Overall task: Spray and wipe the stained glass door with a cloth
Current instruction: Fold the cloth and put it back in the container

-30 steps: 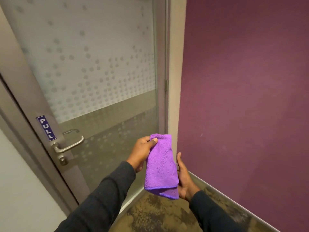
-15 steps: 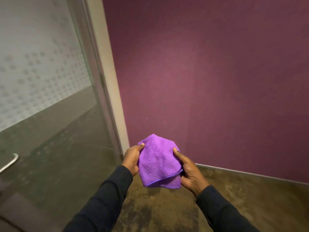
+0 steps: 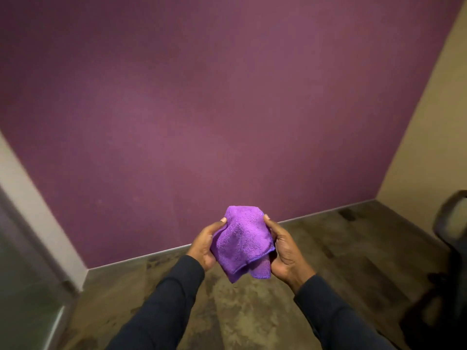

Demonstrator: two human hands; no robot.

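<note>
A purple microfibre cloth [image 3: 242, 242] is bunched between both my hands in front of me, low in the middle of the view. My left hand [image 3: 204, 245] grips its left side, thumb on top. My right hand [image 3: 284, 251] cups its right side. Only a blurred strip of the glass door [image 3: 22, 286] shows at the bottom left edge. No spray bottle is in sight.
A plum-coloured wall [image 3: 227, 109] fills the view ahead, meeting a beige wall [image 3: 434, 137] on the right. A dark office chair [image 3: 449, 248] stands at the right edge. The floor is mottled brown carpet [image 3: 252, 311]. A pale door frame [image 3: 30, 203] runs along the left.
The view has swung right, away from the door, which has slid almost out at the left. The cloth went from hanging in my left hand to bunched between both hands.
</note>
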